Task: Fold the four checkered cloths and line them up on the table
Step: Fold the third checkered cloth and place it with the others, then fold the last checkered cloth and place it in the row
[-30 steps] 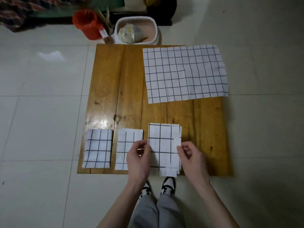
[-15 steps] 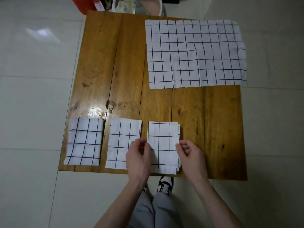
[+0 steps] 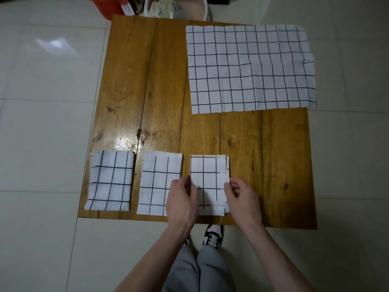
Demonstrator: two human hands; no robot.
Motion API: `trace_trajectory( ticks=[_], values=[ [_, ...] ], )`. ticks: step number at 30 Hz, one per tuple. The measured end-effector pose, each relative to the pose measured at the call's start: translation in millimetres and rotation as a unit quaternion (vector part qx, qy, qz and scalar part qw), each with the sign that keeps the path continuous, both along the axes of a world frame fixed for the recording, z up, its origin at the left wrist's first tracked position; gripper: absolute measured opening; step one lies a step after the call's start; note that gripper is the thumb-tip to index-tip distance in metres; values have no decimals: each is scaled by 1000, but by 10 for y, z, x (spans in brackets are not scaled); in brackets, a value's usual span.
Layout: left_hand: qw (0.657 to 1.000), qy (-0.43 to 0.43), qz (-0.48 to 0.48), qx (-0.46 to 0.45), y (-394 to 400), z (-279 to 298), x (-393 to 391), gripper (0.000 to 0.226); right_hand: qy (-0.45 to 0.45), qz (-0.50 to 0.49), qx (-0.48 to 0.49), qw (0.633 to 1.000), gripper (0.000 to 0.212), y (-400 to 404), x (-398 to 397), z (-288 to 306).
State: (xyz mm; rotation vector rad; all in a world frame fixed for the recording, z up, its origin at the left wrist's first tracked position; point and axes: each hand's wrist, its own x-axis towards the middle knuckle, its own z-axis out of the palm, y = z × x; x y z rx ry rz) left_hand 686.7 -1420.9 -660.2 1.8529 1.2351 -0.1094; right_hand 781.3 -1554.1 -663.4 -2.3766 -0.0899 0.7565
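Three folded white checkered cloths lie in a row along the near edge of the wooden table [image 3: 160, 85]: the left cloth [image 3: 110, 181], the middle cloth [image 3: 156, 182] and the right cloth [image 3: 208, 180]. My left hand [image 3: 182, 200] pinches the right cloth's left edge and covers a corner of the middle cloth. My right hand [image 3: 242, 197] pinches the right cloth's right edge. An unfolded checkered cloth [image 3: 250, 68] lies flat at the far right of the table, overhanging its right side slightly.
Bare wood spans the table's middle and near right corner. Beyond the far edge stand an orange container [image 3: 109, 6] and a white tub [image 3: 174, 7] holding crumpled material. Tiled floor surrounds the table; my shoes [image 3: 212, 234] show below its near edge.
The third folded cloth has slid away from me fully onto the table, with both hands still on its edges. The view has tilted down and closer.
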Motion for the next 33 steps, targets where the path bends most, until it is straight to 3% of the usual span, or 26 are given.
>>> trace_trajectory(
  ticks=[6,12,17,23,33],
  values=[
    [999,-5,-28,21,42,325,-84,44,13,-3,-11,1000,45,-50,-37,427],
    [982,-45,-144,112,79,1288,-211,44,-55,86,-28,994,49,-122,-251,1379],
    [933,-64,-265,233,86,2158,-344,51,-178,152,-80,969,58,-316,-383,2312],
    [883,-119,-322,319,-59,3063,-277,52,-320,124,-113,932,64,-614,-458,3267],
    [800,-213,-416,376,-634,4009,351,63,-379,-2,-138,915,67,-1467,-329,4156]
  ],
)
